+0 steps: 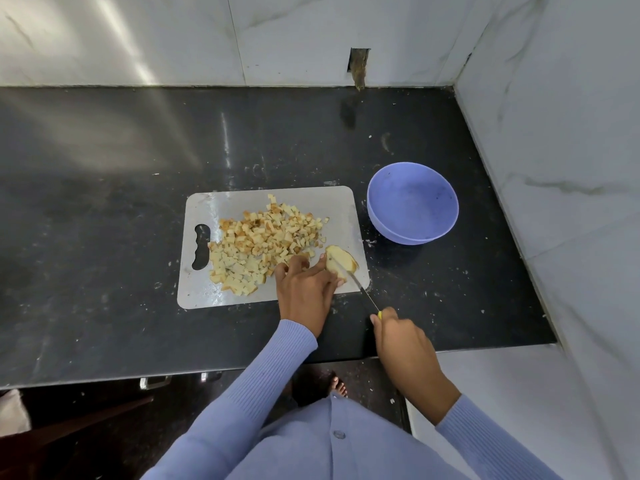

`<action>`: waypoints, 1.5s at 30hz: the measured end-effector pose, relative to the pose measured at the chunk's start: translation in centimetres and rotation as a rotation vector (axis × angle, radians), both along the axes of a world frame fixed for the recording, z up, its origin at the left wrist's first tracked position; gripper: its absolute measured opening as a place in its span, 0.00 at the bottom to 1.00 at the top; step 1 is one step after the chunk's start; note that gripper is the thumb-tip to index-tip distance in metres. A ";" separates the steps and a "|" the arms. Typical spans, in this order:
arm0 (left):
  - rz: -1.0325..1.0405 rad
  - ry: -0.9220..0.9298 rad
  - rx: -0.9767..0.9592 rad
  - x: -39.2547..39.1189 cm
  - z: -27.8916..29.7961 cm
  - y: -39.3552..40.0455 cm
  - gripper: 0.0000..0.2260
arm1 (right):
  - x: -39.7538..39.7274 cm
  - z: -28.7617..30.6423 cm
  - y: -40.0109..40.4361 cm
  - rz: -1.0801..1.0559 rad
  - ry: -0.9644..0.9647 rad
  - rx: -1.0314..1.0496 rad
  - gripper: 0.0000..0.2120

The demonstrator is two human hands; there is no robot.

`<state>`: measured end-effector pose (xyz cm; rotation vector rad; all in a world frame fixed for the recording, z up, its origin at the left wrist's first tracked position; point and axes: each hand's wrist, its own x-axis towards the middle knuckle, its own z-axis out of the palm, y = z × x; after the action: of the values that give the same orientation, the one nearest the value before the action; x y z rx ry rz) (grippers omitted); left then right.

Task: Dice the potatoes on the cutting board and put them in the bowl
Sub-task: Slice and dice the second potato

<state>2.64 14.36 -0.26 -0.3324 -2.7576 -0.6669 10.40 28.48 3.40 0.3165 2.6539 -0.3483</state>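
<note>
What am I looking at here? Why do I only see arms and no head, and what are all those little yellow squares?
The camera sits on a person's head and looks down, so you see only their arms in blue sleeves. They stand at a dark counter. On it lies a grey cutting board covered with a pile of potato cubes, the little yellow squares. The left hand holds down the last potato piece at the board's right end. The right hand grips a knife with a yellow handle, its blade on that piece. To the right of the board stands a purple bowl, with no cubes in it yet.
</note>
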 end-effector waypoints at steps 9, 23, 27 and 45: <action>0.093 0.036 0.110 0.5 -0.9 0.1 0.05 | -3.1 1.0 -1.8 0.025 0.090 -0.079 0.17; 0.062 0.001 0.121 0.1 -1.0 -0.2 0.03 | -4.5 0.5 -2.1 0.077 0.045 -0.063 0.17; 0.057 0.002 0.104 0.1 -1.0 -0.3 0.10 | -4.5 0.4 -2.4 0.066 0.042 -0.059 0.16; -0.003 0.006 0.015 0.0 -0.5 -0.3 0.04 | 0.6 0.4 0.5 0.099 -0.027 0.068 0.15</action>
<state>2.59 14.04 -0.80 -0.3354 -2.7454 -0.6864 11.00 28.99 3.81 0.2087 2.6475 -0.2213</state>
